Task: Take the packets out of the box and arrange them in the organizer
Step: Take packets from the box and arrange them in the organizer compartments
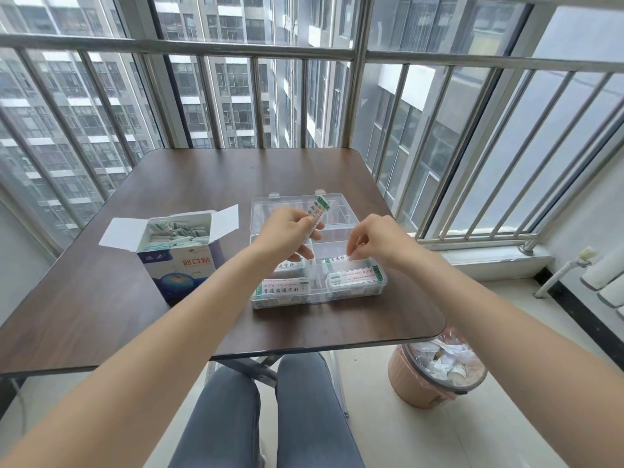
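Observation:
An open blue and white cardboard box full of white and green packets stands on the left of the dark table. To its right lies a clear plastic organizer with several compartments; its near compartments hold stacked packets. My left hand hovers over the organizer's middle and grips a bundle of packets pointing up and away. My right hand pinches the edge of a packet lying in a near right compartment.
The brown table has rounded corners and sits against a balcony railing with windows behind. A pink waste bin lined with a bag stands on the floor at the right. My legs in grey trousers are under the table's near edge.

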Demonstrator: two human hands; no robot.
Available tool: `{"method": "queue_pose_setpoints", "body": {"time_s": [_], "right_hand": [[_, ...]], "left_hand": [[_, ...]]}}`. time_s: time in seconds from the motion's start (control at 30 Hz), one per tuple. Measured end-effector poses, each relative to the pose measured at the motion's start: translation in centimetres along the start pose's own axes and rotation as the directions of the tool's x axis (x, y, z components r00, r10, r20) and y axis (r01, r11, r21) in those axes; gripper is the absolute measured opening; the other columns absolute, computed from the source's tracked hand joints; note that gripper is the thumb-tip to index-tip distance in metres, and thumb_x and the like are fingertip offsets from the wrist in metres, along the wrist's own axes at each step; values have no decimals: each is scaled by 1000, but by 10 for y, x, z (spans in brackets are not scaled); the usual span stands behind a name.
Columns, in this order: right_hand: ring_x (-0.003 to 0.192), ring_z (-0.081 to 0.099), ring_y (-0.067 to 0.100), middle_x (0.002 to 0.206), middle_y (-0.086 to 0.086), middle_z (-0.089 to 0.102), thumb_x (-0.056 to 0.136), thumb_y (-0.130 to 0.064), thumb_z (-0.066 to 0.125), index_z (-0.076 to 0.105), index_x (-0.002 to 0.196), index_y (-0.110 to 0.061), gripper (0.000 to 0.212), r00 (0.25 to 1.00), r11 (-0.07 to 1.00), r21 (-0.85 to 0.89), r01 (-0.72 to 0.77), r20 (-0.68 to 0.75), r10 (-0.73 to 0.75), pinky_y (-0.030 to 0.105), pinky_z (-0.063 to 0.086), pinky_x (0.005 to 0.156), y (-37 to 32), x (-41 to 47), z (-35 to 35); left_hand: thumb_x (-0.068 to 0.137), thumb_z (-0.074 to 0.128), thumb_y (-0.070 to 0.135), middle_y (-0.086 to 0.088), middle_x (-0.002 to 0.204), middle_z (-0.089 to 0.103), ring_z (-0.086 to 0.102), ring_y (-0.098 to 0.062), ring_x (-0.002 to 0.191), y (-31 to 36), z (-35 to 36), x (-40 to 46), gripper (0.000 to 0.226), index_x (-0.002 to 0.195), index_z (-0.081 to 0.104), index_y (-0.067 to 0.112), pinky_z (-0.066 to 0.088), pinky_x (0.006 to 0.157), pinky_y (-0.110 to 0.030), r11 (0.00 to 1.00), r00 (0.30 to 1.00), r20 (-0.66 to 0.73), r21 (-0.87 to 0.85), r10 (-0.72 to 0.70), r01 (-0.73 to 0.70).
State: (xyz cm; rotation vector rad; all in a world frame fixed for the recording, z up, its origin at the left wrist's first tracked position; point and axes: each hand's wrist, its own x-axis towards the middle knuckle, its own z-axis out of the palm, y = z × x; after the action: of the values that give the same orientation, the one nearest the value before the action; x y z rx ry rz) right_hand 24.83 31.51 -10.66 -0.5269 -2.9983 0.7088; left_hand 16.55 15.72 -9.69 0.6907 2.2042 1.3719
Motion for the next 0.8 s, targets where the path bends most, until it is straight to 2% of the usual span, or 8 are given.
{"method": "queue_pose_setpoints", "body": {"time_s": [0.07, 0.17, 0.27, 0.33, 0.5, 0.57, 0.67, 0.8], "right_hand": [[78, 62, 17, 73, -3, 62, 77, -5, 68, 74, 76, -18, 14, 1000, 992, -124, 18, 5, -18, 28, 51, 69, -3, 1, 4], [87, 60, 19, 88, -3, 66, 80, -10, 65, 72, 80, -24, 16, 1000, 959, -284, 24, -11, -28, 27, 43, 69, -11, -3, 4], [95, 60, 21, 99, -3, 68, 83, -16, 66, 73, 85, -28, 14, 997, 916, -397, 58, -15, -70, 28, 41, 77, -12, -1, 3], [94, 61, 23, 99, -1, 68, 82, -17, 66, 73, 84, -29, 14, 998, 919, -391, 57, -10, -66, 28, 42, 73, -10, 1, 5], [88, 62, 21, 92, 0, 68, 80, -12, 68, 73, 82, -20, 10, 999, 979, -201, 43, -14, -46, 35, 51, 79, 1, 2, 2], [80, 63, 18, 87, -1, 69, 86, -19, 65, 73, 87, -14, 9, 992, 998, 56, 15, -130, -8, 28, 49, 77, 3, -1, -3], [61, 61, 12, 82, 2, 70, 91, -28, 59, 72, 96, -12, 21, 984, 837, 548, 1, -147, 95, 11, 44, 60, 2, -8, -11], [63, 56, 16, 73, 9, 70, 80, -13, 73, 74, 85, -6, 9, 993, 843, 538, -5, -100, 70, 20, 45, 62, 2, -8, -8]], "left_hand": [[97, 44, 16, 3, 79, 65, 54, -3, 38, -2, 1, 1, 13, 103, 56, 13, 36, 37, -13, 999, 1000, 2, 20, 29, -29], [94, 51, 14, 2, 78, 69, 54, -9, 40, -3, 5, 5, 1, 94, 51, 13, 37, 41, -19, 988, 996, 4, 123, 89, -89], [93, 53, 17, 3, 78, 71, 54, -13, 42, -2, 10, 11, 9, 84, 54, 15, 37, 48, -23, 949, 991, 18, 284, 135, -135], [94, 51, 20, 5, 77, 71, 54, -12, 42, -1, 13, 15, 13, 83, 57, 18, 38, 50, -23, 922, 990, 10, 361, 144, -138], [96, 47, 19, 5, 79, 66, 54, -12, 44, -3, 12, 18, 16, 87, 60, 19, 42, 55, -24, 913, 992, -26, 395, 123, -103], [96, 49, 19, 3, 80, 67, 52, -12, 44, -3, 9, 16, 15, 88, 61, 18, 43, 54, -23, 926, 993, -22, 365, 116, -100], [95, 52, 17, -3, 84, 71, 49, -12, 44, 3, 11, 12, 14, 89, 64, 14, 39, 46, -19, 942, 986, 59, 293, 155, -165], [90, 59, 17, -5, 85, 71, 53, -13, 48, 6, 18, 13, 7, 94, 62, 12, 45, 53, -25, 932, 978, 71, 295, 197, -209]]}}
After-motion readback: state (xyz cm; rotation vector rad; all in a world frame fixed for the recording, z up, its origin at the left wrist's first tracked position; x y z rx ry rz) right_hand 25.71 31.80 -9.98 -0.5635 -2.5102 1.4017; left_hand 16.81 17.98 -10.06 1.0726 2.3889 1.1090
